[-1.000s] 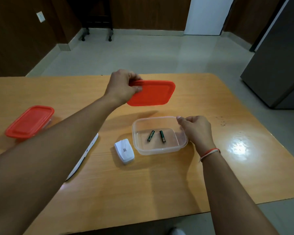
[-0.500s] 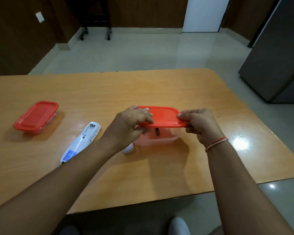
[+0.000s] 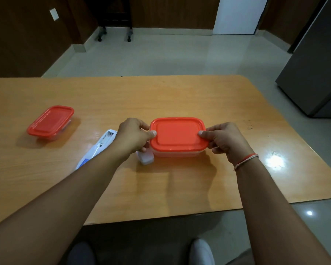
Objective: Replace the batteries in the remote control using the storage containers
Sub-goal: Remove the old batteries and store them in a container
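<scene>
Both thumbs rest on the red lid [image 3: 178, 133] between them: my left hand [image 3: 135, 135] grips its left edge, my right hand [image 3: 225, 137] its right. Its container [image 3: 177, 153] sits mid-desk [image 3: 180, 96], the remote [image 3: 98, 148] just left.

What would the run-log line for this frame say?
step: closing container | red lid on clear tub | left hand, right hand pressing lid ends | remote open
</scene>
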